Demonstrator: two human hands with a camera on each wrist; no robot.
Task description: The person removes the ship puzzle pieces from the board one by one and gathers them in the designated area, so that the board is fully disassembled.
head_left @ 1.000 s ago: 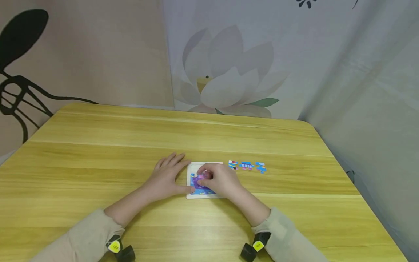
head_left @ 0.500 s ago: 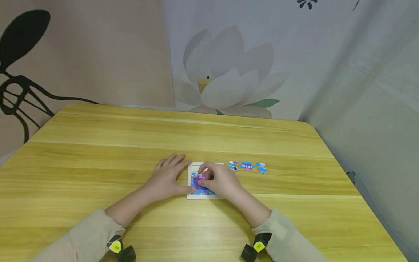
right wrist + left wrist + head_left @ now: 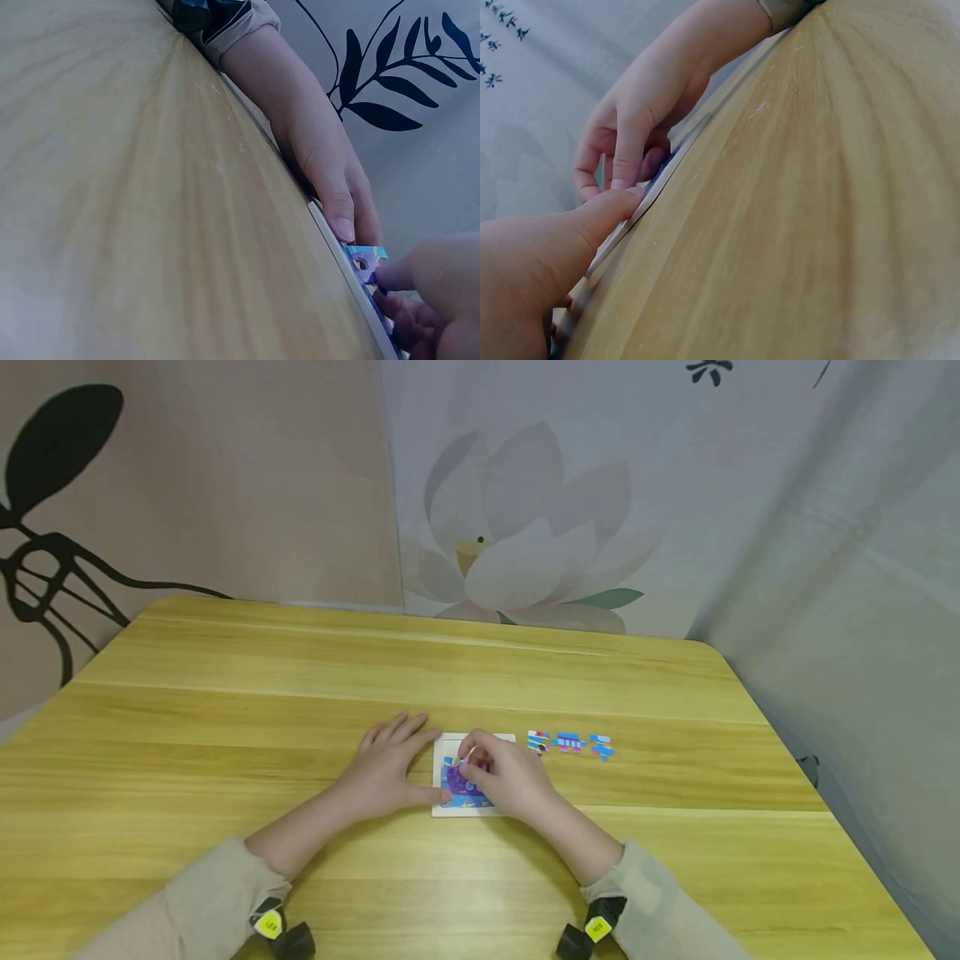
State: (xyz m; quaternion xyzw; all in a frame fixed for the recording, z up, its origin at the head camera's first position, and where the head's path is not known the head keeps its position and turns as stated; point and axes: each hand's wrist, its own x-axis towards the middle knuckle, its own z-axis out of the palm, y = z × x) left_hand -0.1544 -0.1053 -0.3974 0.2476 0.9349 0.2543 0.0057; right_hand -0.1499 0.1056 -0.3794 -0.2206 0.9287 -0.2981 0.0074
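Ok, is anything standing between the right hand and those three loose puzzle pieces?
Nothing visible does. In the head view, the loose puzzle pieces lie in a row right of the puzzle tray, with only bare tabletop between them and the right hand. The left hand is at the tray's left side, off that path.

The table point(image 3: 360, 877) I'm looking at has a yellowish wood top, its pale grain streaks running from side to side, and its far corners are rounded. A white-framed puzzle board point(image 3: 450, 747) lies flat on it, the blue and purple picture partly hidden from me. Near the board's far right corner, three loose pieces sit directly on the wood in a row, narrowly apart: a striped piece point(image 3: 537, 742), a blue middle piece point(image 3: 570, 742) and a blue-and-white end piece point(image 3: 602, 747).
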